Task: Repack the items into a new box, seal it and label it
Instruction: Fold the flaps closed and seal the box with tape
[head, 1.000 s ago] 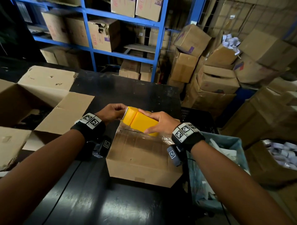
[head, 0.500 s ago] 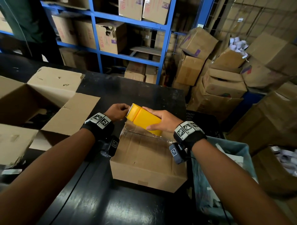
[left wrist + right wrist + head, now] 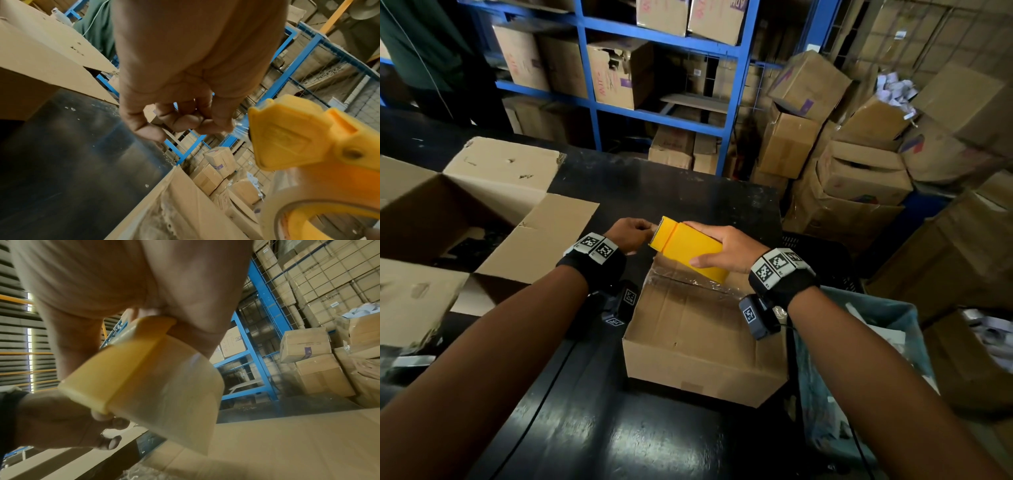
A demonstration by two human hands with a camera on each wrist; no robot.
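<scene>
A yellow tape dispenser with a roll of clear tape hangs over the far edge of a small closed cardboard box on the black table. My right hand grips the dispenser from above. My left hand is at its cutter end, and its curled fingertips pinch the loose end of the clear tape. Crumpled clear tape lies along the small box's far top edge.
A large open cardboard box with spread flaps stands at the left. Blue shelving with cartons is behind the table. Stacked cartons fill the right. A plastic-lined bin with paper scraps stands at the table's right edge.
Both hands and the dispenser stay over the small box's far edge. My right hand has tilted the dispenser a little flatter; my left hand stays at the cutter end.
</scene>
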